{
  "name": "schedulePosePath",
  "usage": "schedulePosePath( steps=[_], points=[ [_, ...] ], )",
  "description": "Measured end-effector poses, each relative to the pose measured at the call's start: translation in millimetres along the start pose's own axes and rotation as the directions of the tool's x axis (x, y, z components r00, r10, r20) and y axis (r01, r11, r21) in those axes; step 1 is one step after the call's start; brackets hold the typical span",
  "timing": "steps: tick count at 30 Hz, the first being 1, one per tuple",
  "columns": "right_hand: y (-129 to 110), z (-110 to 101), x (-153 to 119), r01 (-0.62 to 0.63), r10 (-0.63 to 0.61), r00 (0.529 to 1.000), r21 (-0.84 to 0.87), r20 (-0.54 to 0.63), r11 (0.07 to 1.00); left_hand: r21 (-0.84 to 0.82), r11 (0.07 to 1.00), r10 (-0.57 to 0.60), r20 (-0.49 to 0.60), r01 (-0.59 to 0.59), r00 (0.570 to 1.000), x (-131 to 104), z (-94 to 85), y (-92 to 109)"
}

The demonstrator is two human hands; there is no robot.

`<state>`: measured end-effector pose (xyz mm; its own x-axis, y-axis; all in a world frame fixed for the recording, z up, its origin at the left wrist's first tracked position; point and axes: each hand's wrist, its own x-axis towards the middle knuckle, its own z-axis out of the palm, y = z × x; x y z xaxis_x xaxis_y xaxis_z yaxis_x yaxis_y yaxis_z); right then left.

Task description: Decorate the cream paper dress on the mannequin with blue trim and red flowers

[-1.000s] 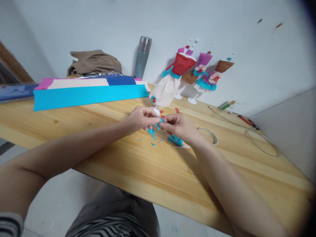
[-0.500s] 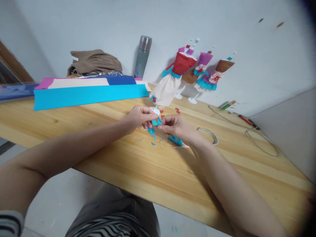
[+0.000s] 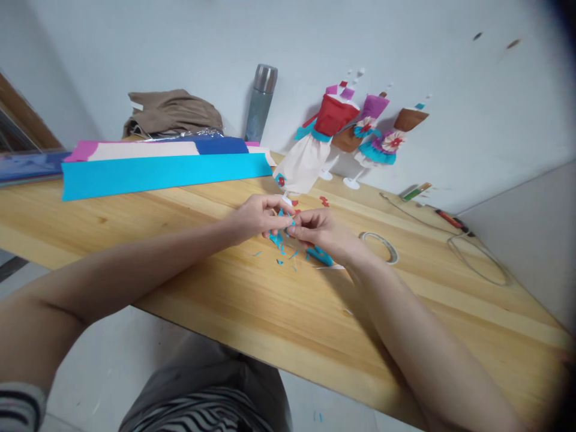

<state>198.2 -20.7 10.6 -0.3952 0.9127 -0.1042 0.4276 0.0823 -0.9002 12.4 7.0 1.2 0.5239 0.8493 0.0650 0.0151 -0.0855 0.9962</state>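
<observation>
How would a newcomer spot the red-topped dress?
On the wooden table, beyond the left hand and right hand, miniature outfits stand by the wall. The red-topped dress is nearest the hands; it alone pairs a red bodice with a long pale skirt.

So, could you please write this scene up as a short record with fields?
Left hand: pinching a small turquoise piece
Right hand: pinching at the same piece
On table: turquoise scraps near the hands; pale ring farther right
Beyond hands: dress form, mainly red and off-white
Behind, to left: long turquoise strip, brown cloth, upright flask
</observation>
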Motion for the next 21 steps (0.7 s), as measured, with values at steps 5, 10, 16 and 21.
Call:
schedulePosePath(
  steps=[5,10,16,21],
  points=[
    [-4.1,1.7,-1.8,-0.008,0.009,1.000,-0.042,0.015,0.999,-0.020,0.998,0.053,-0.041,-0.053,0.998,0.3,0.3,-1.6],
    [-4.0,1.5,-1.3,-0.020,0.020,1.000,-0.001,-0.012,1.000,-0.099,0.995,-0.036,-0.056,0.030,0.998,1.7,-0.2,-4.3],
    [-3.7,-0.5,-0.1,-0.047,0.052,0.996,0.073,-0.073,0.996,-0.285,0.953,-0.137,-0.106,0.102,0.985,2.9,1.0,-6.0],
    [-5.3,0.2,-1.7,-0.046,0.054,0.994,0.086,-0.090,0.995,-0.319,0.942,-0.141,-0.087,0.106,0.986,1.6,2.6,-6.7]
  ],
)
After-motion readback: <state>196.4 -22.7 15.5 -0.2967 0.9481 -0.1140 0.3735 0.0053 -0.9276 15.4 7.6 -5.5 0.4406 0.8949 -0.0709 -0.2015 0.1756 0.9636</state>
